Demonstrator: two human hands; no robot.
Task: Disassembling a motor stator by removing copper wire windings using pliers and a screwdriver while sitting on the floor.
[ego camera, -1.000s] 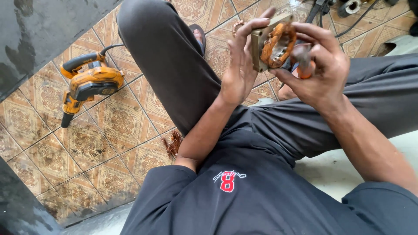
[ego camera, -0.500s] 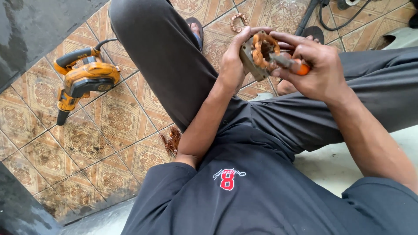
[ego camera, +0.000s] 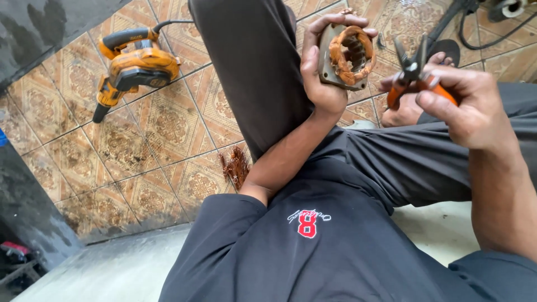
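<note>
My left hand [ego camera: 324, 72] grips a grey motor stator [ego camera: 348, 56] with a ring of copper winding, held up above my lap. My right hand [ego camera: 467, 103] holds orange-handled pliers [ego camera: 413, 72], jaws pointing up and apart from the stator, a short way to its right. I sit on the floor with my dark-trousered legs [ego camera: 251, 72] stretched over the tiles.
An orange and black power tool [ego camera: 137, 67] with a cord lies on the patterned tile floor [ego camera: 162, 128] at the left. A tuft of cut copper wire [ego camera: 235, 168] lies by my left elbow. Black cables [ego camera: 481, 28] and a bare foot [ego camera: 403, 114] sit at the upper right.
The pliers have come off the winding and moved right, away from the stator. My left hand has turned the stator so its copper ring faces the camera.
</note>
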